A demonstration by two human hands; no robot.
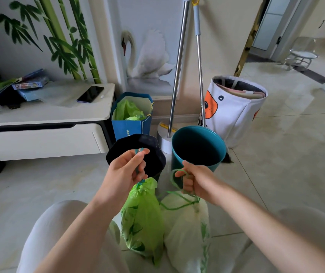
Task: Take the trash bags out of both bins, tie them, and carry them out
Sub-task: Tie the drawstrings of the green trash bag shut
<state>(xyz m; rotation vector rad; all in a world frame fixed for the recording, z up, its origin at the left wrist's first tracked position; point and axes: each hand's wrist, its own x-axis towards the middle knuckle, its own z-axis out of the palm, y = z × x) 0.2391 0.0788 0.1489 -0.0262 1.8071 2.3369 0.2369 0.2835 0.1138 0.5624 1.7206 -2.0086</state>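
The left hand [127,171] pinches the green bag's [142,217] drawstring; the right hand [194,179], at 3 o'clock, grips the white bag's [187,233] cord.

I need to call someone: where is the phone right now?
In the head view the phone lies screen-up on the white cabinet at left, near its right end, just above the blue paper bag.

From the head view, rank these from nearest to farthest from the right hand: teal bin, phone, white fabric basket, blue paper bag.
From the right hand:
1. Teal bin, just above the hand.
2. White fabric basket and blue paper bag, right and left by the wall; too close to call.
3. Phone, far left on the cabinet.
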